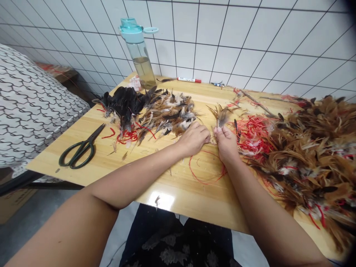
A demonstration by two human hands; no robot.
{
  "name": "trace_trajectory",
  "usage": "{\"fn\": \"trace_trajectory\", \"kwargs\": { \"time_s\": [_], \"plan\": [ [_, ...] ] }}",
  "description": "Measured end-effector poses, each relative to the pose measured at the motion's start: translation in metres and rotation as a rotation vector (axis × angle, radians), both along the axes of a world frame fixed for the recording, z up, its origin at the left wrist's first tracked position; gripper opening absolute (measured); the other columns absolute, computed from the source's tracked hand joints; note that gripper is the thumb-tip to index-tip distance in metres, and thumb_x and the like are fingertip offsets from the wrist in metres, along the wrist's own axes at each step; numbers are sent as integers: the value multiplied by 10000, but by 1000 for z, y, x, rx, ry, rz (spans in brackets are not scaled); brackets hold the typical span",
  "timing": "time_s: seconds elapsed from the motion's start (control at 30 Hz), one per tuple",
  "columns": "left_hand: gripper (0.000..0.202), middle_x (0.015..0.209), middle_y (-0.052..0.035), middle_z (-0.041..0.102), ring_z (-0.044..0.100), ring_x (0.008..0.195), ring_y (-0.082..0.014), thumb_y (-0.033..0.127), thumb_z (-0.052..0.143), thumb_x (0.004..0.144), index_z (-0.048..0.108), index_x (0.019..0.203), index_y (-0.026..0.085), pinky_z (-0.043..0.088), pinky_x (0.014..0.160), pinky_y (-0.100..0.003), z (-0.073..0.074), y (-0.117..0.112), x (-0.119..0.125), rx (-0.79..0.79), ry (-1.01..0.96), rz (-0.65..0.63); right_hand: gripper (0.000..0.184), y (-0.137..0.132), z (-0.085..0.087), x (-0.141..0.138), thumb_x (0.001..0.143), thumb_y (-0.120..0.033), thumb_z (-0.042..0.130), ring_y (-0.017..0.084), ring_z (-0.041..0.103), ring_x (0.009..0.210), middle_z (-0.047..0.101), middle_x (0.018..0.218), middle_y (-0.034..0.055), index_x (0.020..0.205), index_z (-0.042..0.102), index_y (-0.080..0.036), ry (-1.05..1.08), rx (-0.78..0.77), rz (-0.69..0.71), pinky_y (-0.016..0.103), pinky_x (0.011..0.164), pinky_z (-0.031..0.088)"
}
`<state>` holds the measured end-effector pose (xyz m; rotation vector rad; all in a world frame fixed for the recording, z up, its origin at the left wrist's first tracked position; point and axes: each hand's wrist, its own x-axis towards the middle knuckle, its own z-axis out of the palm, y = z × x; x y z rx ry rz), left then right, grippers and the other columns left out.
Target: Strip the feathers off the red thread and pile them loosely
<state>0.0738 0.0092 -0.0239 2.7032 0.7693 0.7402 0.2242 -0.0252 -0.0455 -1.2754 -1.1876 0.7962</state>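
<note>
My right hand (pixel 227 144) pinches a small bunch of brown and grey feathers (pixel 221 114) between thumb and fingers, with the tips fanned upward. Close beside it, my left hand (pixel 195 138) has its fingers curled together; what they grip, if anything, is too small to make out. A loop of red thread (pixel 205 183) lies on the table just below both hands. Left of my left hand is a pile of loose brown and white feathers (pixel 169 113), with black feathers (pixel 126 105) beyond it. A tangle of red thread (pixel 254 135) lies right of my right hand.
Dark-handled scissors (pixel 80 150) lie at the left of the wooden table (pixel 133 172). A large heap of brown feather bunches (pixel 311 152) covers the right side. A bottle (pixel 141 59) and a marker (pixel 189 80) sit along the tiled wall. Patterned white fabric (pixel 36 107) is at far left.
</note>
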Motion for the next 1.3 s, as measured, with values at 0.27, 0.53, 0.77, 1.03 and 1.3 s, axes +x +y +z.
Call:
{"fn": "trace_trajectory", "kwargs": {
  "time_s": [0.27,0.53,0.77,1.03,1.3],
  "plan": [
    [100,805,-41,629,543,793,-176,193,522,876,597,811,186,379,753,-288,13,7,-21,-187,-223,30,242,-3,3,-1,828,-430,534,144,421,590,450,609,-27,701,536,-225,-122,-30,-48,275,573,361],
    [152,912,-73,645,558,894,-197,185,450,909,602,901,181,410,826,-312,14,3,-23,-25,-142,21,214,-4,6,-4,828,-286,491,185,484,689,500,667,13,626,527,-226,-488,67,-42,321,671,372],
    [189,919,-96,629,534,890,-215,197,427,914,611,889,165,414,833,-341,16,3,-22,70,-82,73,219,-5,5,-5,839,-291,490,195,507,714,542,694,26,656,594,-232,-530,78,-18,330,696,398],
    [262,843,-106,593,509,837,-221,272,406,947,612,831,158,385,786,-352,21,-1,-21,149,-5,102,200,-4,6,-6,811,-297,518,194,524,717,557,690,27,652,620,-230,-473,73,27,330,714,403],
    [246,843,-99,589,500,857,-224,261,418,952,605,823,166,370,787,-358,18,0,-18,229,36,67,196,-1,5,-4,777,-298,552,182,495,683,528,653,14,598,515,-227,-462,70,85,320,685,390]
  ]
}}
